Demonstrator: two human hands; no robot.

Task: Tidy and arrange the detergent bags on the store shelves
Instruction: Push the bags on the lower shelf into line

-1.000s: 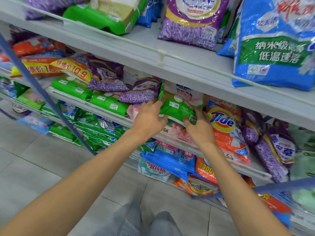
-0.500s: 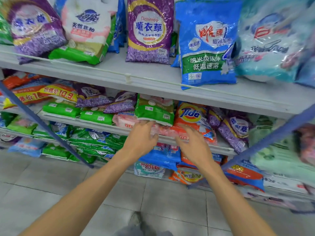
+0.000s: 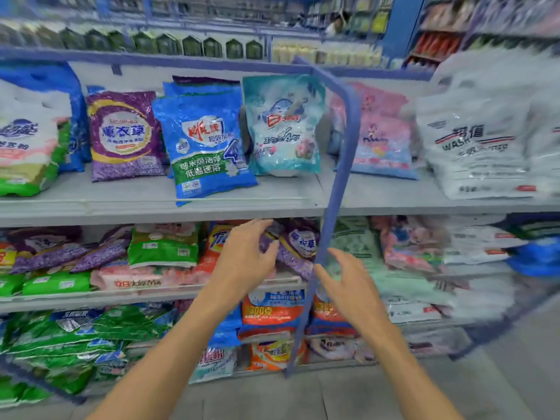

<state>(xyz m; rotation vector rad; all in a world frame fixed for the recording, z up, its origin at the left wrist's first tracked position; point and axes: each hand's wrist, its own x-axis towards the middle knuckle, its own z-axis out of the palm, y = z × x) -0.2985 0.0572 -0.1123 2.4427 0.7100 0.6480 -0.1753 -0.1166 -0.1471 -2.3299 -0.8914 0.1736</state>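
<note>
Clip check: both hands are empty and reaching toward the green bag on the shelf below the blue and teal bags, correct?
Not the green bag. In the head view the empty left hand and right hand reach toward the purple bag on that shelf; the green bag lies further left, untouched.

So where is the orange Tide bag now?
Head view, middle shelf: the orange Tide bag lies between the green bag and a purple bag, partly behind the left hand.

A white bag [image 3: 472, 147] is showing "WASH", a blue bag [image 3: 206, 147] is displaying a large "4", and an orange bag [image 3: 269, 313] is showing "300".
</note>
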